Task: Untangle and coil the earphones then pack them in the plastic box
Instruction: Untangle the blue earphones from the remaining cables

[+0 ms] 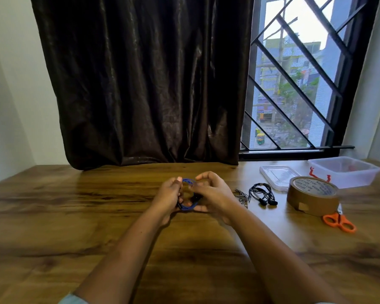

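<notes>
Thin blue corded earphones (188,195), coiled: light, limp, springy. Left hand (170,197), right hand (213,194) fingers curled, pinching loop's opposite sides; grip bundled strands.

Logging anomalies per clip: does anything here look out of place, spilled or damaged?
Nothing looks damaged. Only a red cord appears to trail out over the near-left wall of the box, behind the tape; the rest lies tidy.
</notes>
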### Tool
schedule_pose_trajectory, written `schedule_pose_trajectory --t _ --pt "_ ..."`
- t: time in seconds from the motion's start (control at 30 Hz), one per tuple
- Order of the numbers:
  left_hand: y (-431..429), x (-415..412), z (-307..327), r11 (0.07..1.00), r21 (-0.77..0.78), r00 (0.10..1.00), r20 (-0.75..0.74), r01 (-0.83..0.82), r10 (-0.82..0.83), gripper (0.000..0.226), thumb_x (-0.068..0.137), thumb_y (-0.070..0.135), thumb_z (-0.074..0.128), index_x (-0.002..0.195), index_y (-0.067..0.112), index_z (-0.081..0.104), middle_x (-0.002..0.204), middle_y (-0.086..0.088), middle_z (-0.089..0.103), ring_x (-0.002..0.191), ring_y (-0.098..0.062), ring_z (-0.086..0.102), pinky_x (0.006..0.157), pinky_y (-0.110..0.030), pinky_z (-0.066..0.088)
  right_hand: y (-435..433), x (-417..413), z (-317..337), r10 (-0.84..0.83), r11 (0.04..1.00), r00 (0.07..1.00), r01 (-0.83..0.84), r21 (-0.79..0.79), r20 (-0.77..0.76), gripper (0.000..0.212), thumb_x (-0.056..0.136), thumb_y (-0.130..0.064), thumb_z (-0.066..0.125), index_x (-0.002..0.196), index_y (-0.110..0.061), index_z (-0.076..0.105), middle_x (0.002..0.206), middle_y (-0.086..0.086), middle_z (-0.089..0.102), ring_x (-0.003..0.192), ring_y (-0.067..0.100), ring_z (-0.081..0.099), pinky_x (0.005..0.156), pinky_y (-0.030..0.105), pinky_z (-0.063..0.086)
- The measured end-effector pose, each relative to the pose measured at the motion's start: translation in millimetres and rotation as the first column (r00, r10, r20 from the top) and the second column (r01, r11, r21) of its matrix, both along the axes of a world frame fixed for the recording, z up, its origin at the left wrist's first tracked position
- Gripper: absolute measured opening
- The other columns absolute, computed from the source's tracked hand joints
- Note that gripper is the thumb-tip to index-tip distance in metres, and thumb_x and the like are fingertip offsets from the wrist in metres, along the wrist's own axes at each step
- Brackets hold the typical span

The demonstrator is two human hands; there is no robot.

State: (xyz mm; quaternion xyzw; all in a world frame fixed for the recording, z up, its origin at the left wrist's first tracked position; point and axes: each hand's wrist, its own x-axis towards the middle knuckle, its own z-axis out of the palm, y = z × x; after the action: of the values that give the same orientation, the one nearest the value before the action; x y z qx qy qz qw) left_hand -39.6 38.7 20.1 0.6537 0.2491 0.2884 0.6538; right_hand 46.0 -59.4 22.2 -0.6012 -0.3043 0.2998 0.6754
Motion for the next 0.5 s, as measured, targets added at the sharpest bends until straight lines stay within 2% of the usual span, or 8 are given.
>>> schedule_pose_trajectory --t 0.03,0.1,0.17,0.3,0.37,0.5 --pt "0.1 -0.1 -0.5 1.0 -0.003 1.0 -0.008 -0.004 0.004 0.026 0.102 0.028 0.036 0.092 0.014 0.056 0.063 0.003 0.051 0.048 -0.006 0.049 0.052 -0.026 0.046 -1.1 -0.9 -0.5 0.001 0.999 0.994 0.002 -0.032 0.109 0.031 0.077 -0.009 0.075 0.099 -0.021 0.056 0.104 0.008 0.061 0.094 0.024 0.068 0.071 0.044 0.06" --pt "1.0 0.6 -2.6 1.0 0.015 0.999 -0.033 -0.018 0.019 0.026 0.102 0.028 0.036 0.09 0.015 0.055 0.062 0.003 0.048 0.049 -0.008 0.046 0.051 -0.025 0.044 -3.6 -1.2 -1.3 -0.025 0.992 0.925 0.07 -0.107 0.378 0.038 0.074 -0.004 0.076 0.101 -0.019 0.056 0.097 0.002 0.06 0.081 0.016 0.066 0.062 0.034 0.061" --pt "2.5 2.3 -4.8 0.998 0.05 0.998 -0.047 -0.026 0.028 0.027 0.102 0.028 0.036 0.084 0.015 0.051 0.062 0.003 0.042 0.051 -0.009 0.04 0.052 -0.025 0.04 -5.2 -0.6 -1.6 -0.04 0.987 0.861 0.112 -0.112 0.506 0.038 0.074 -0.001 0.074 0.103 -0.017 0.056 0.093 -0.001 0.058 0.078 0.013 0.063 0.059 0.031 0.06" --pt "2.8 3.0 -6.2 0.993 0.112 0.998 -0.038 -0.048 0.052 0.029 0.102 0.027 0.036 0.078 0.017 0.049 0.061 0.004 0.041 0.05 -0.008 0.039 0.049 -0.022 0.037 -7.4 -0.9 -1.9 -0.052 0.989 0.837 0.117 -0.086 0.545 0.026 0.083 0.0 0.065 0.104 -0.014 0.055 0.103 0.004 0.058 0.058 -0.003 0.061 0.047 0.01 0.047" --pt "3.1 2.9 -6.6 0.989 0.136 0.997 -0.043 -0.062 0.068 0.028 0.102 0.027 0.036 0.079 0.017 0.051 0.061 0.005 0.044 0.051 -0.008 0.041 0.051 -0.023 0.038 -6.9 -1.1 -1.9 -0.057 0.992 0.846 0.109 -0.067 0.53 0.022 0.085 0.0 0.062 0.102 -0.013 0.055 0.103 0.006 0.059 0.05 -0.006 0.059 0.044 0.009 0.044" --pt "3.8 4.0 -7.1 0.987 0.149 0.996 -0.056 -0.062 0.071 0.028 0.101 0.028 0.036 0.079 0.018 0.05 0.063 0.004 0.043 0.053 -0.009 0.041 0.052 -0.023 0.038 -7.0 -0.5 -0.8 -0.043 0.994 0.878 0.085 -0.067 0.476 0.016 0.089 -0.002 0.058 0.101 -0.011 0.054 0.103 0.006 0.058 0.048 -0.003 0.06 0.042 0.012 0.045"
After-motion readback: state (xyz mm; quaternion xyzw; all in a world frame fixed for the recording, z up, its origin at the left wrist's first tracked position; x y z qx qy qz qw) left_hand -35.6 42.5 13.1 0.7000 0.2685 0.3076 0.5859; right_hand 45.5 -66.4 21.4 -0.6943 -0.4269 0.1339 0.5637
